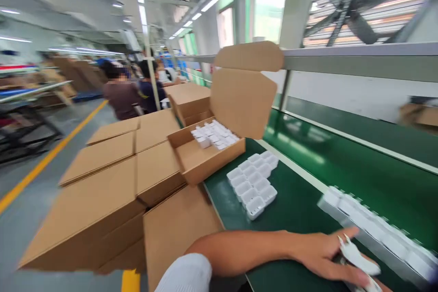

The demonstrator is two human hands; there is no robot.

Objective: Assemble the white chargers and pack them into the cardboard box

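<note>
My left hand point(321, 255) reaches across from the bottom of the view to the lower right. Its fingers are closed around a white two-pin plug point(357, 255), with the pins pointing up and left. Some of the plug is hidden by the fingers and the frame edge. Just beyond the hand runs a long row of white plug housings point(372, 226) with small prongs on top, slightly blurred. Left of it, a group of white open-topped plastic cases point(253, 180) lies on the green table point(294, 212). My right hand is not visible.
An open cardboard box point(208, 166) partly filled with white pieces point(215, 134) stands at the table's left edge, lid raised. Closed cardboard boxes point(99, 191) are stacked to its left. A metal shelf point(359, 61) runs along the back. Two people point(123, 93) sit farther off.
</note>
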